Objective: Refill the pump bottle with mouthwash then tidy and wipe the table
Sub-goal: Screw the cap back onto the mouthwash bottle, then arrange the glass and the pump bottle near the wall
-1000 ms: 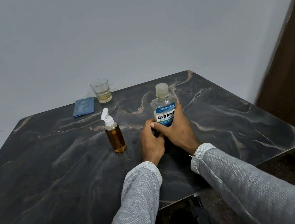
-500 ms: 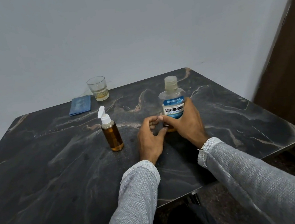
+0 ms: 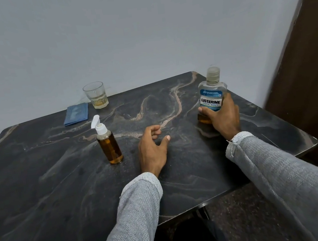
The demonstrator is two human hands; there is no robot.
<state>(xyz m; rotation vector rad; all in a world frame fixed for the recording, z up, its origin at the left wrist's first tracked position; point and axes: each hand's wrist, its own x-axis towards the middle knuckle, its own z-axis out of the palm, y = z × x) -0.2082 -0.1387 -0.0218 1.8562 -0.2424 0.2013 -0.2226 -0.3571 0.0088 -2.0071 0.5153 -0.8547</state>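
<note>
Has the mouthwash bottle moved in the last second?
Yes. The mouthwash bottle, gripped by the right hand, has moved right, away from the pump bottle, toward the table's far right corner.

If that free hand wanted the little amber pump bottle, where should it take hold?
Round the straight amber body of the small clear pump bottle, below the white pump head. It stands upright on the dark marble table, so the left hand should come in level from its right side, the near one, fingers wrapping the body. The pump's spout sticks up and offers a poor grip.
</note>
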